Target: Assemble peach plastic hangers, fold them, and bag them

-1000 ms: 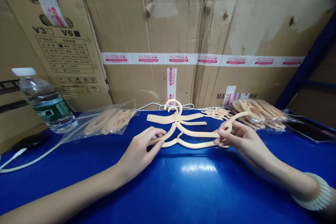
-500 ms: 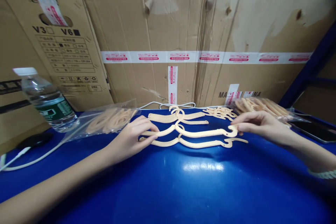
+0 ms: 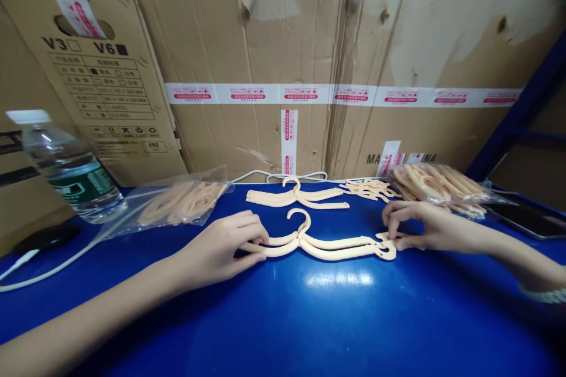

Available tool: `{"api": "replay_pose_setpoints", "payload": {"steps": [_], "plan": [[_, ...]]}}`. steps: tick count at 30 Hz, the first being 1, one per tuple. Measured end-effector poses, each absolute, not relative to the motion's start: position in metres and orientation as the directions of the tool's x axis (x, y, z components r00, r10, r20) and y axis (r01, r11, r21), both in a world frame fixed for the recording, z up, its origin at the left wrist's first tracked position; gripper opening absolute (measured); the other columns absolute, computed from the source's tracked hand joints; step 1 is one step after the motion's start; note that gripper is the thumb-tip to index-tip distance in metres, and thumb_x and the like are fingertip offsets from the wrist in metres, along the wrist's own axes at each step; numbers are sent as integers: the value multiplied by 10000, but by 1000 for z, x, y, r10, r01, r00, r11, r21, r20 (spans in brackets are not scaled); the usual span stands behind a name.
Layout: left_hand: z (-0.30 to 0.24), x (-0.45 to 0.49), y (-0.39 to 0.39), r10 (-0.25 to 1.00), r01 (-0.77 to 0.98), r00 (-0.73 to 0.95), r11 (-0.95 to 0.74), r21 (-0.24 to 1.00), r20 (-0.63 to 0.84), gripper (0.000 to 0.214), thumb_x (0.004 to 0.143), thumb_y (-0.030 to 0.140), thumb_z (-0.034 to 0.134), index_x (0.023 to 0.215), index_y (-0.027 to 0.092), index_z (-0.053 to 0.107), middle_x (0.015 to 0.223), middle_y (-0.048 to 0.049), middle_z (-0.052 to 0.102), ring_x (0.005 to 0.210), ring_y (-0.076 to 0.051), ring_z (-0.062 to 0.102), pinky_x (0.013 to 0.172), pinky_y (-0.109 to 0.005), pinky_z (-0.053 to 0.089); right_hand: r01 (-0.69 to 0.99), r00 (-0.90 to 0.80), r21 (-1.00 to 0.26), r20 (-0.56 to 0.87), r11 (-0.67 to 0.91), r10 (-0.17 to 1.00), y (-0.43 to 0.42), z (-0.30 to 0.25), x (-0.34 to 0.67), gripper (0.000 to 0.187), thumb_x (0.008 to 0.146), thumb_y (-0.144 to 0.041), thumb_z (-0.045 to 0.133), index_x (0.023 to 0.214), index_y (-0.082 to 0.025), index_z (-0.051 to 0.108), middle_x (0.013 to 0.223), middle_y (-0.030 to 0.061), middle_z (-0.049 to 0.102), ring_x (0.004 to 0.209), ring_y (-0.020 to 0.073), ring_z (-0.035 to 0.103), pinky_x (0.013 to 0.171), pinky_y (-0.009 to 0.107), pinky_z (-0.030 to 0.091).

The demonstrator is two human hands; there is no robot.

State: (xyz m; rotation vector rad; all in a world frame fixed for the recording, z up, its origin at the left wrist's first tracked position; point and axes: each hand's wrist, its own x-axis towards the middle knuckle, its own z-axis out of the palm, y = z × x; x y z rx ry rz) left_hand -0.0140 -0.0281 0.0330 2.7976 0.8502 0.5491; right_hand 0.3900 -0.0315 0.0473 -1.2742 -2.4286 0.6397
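Two beige folding hangers lie close together on the blue table, the front hanger overlapping the rear hanger. My left hand pinches the left end of the front hanger, its fingers covering the tips of both. At the other end, my right hand has thumb and fingertips closed on the small hooked end piece of the front hanger. Behind them lies a small stack of similar hangers with a hook on top.
Loose small beige pieces lie at the back. Bagged hanger parts sit in a left plastic bag and a right plastic bag. A water bottle, black device with cable and phone flank them; cardboard stands behind.
The front hanger has come down and toward me, from behind the other hanger to in front of it. Both hands moved with it; the view shifted slightly.
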Motion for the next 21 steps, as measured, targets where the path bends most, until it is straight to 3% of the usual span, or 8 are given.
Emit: {"api": "replay_pose_setpoints", "payload": {"steps": [6, 13, 21], "plan": [[36, -16, -28, 604, 522, 759, -788, 327, 243, 301, 896, 224, 579, 1196, 231, 599, 1106, -74, 597, 1029, -213, 574, 870, -316, 504, 688, -559, -544, 22, 479, 829, -31, 46, 392, 265, 776, -468, 719, 768, -203, 718, 871, 73, 671, 818, 239, 633, 750, 349, 487], [34, -14, -28, 614, 514, 761, -768, 382, 211, 191, 923, 200, 545, 1092, 214, 634, 1034, -57, 618, 960, -193, 593, 857, -318, 492, 714, -512, -557, -1, 425, 859, -29, 41, 395, 328, 809, -473, 685, 961, -185, 715, 895, 91, 707, 812, 245, 625, 707, 331, 487], [30, -10, -31, 587, 455, 772, -778, 433, 243, 164, 924, 223, 540, 1054, 191, 635, 996, -66, 622, 910, -189, 593, 817, -317, 491, 685, -525, -569, 47, 454, 850, -22, 35, 401, 257, 834, -433, 665, 893, -203, 766, 913, 109, 728, 839, 274, 658, 756, 363, 502]]}}
